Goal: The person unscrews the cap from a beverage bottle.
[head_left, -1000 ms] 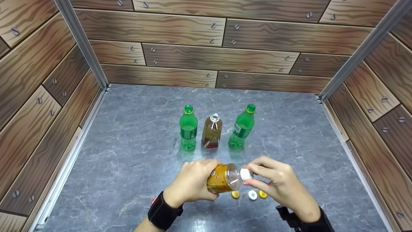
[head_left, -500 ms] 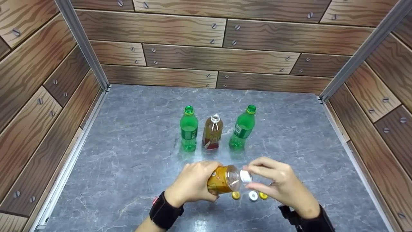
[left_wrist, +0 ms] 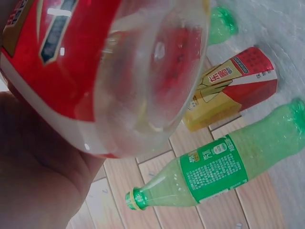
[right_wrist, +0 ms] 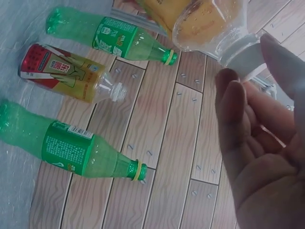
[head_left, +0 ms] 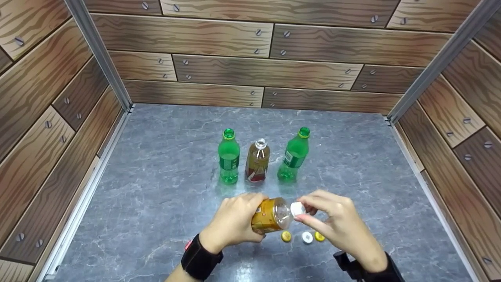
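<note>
My left hand [head_left: 236,219] grips the labelled body of a clear plastic bottle [head_left: 268,216], tilted with its neck to the right. The label is golden in the head view, and red and white at the bottle's base [left_wrist: 157,81] in the left wrist view. A white cap [head_left: 298,210] sits at the mouth. My right hand [head_left: 334,219] pinches this cap between thumb and fingers; in the right wrist view the fingertips lie around the cap [right_wrist: 248,59]. Below the hands, two yellow caps, one a yellow cap [head_left: 286,236], and a white cap [head_left: 307,237] lie on the table.
Behind the hands stand three uncapped bottles: a green bottle [head_left: 229,156] at left, a brown-looking labelled bottle [head_left: 257,160] in the middle and another green bottle [head_left: 293,154] at right. Wood-patterned walls [head_left: 195,70] enclose the grey marbled table [head_left: 156,156] on three sides.
My right fingers loosened from the cap half a second ago and now pinch it again. The left hand and the bottle have stayed nearly in place.
</note>
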Demonstrator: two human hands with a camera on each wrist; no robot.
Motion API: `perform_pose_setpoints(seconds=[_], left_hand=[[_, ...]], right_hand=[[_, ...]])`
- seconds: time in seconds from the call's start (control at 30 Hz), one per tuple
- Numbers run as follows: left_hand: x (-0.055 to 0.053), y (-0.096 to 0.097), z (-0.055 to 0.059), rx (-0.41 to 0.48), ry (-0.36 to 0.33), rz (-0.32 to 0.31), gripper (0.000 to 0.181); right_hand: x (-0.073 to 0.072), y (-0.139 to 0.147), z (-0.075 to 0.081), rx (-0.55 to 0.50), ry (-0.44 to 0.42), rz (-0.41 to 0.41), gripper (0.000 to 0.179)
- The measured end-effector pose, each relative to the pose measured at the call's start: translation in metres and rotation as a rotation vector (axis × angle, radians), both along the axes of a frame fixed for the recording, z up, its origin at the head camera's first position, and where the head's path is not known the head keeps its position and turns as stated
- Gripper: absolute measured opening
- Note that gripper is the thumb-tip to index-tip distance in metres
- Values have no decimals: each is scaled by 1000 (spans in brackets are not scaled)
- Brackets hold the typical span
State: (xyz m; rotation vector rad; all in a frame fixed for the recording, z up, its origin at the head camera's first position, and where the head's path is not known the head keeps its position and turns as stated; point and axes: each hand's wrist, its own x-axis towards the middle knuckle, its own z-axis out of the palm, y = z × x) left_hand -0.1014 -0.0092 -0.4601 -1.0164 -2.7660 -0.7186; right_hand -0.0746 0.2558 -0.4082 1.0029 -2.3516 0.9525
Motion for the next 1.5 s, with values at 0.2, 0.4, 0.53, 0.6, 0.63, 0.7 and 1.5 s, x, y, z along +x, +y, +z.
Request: perform_pose_setpoints(seconds=[0.2,0.4,0.53,0.6,0.63,0.7,1.5], left_hand=[[1,-1,1,15,-14,-29,79],[1,-3,1,24,-30,-56,79],[1,-4,0,32,-53,-65,80],[1,-4,0,37,-68,-65,79],[1,-4,-1,36,-75,-61,79],[2,-3,-2,30,-86,-45,78],[2,-2,1,-29,-25,-24,80]], right_hand=[[-3,6,-2,12,107,104,35],[-7,11,-2,27,188,213,35],[-9,12,-4,6,211,280,35],[-10,13,-5,11,207,280,36],[-10,12,-6,14,199,267,38],[-10,12,-7,19,169,216,46],[-4,12,-2,89,167,197,31]])
